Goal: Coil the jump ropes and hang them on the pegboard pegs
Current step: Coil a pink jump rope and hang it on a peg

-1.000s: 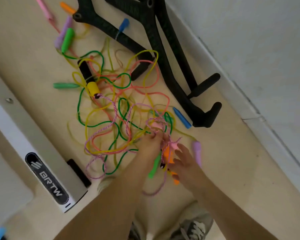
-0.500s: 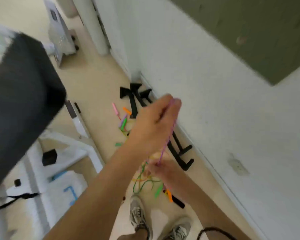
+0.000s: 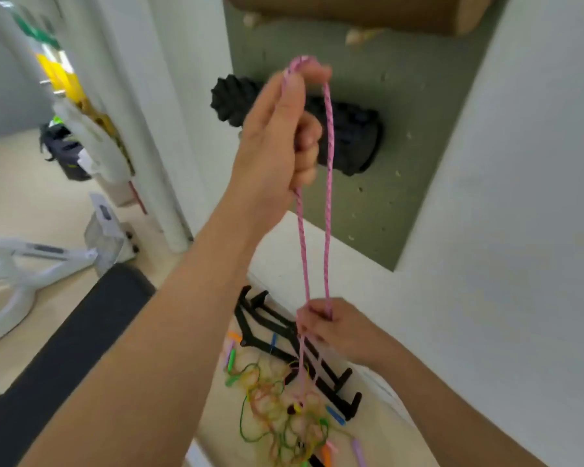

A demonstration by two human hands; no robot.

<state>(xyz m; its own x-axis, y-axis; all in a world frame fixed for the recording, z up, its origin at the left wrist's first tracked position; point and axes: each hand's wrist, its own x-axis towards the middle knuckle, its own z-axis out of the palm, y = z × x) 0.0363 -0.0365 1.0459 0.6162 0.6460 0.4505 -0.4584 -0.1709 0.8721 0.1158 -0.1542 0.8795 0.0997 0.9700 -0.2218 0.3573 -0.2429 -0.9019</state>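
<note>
A pink braided jump rope hangs in a long loop between my hands. My left hand is raised high and pinches the top of the loop in front of the green pegboard. Lower down, my right hand grips both strands together. Below it the rope runs down into a tangled pile of coloured jump ropes on the floor. Small pale pegs stick out of the pegboard near the top.
A black ridged foam roller sits on the pegboard behind my left hand. Black push-up bars lie on the floor by the wall. A dark bench pad is at the lower left, and a white machine frame stands farther left.
I have stood up from the pile on the floor. My left hand has lifted the pink rope high toward the pegboard, while my right hand stays lower, holding the strands.
</note>
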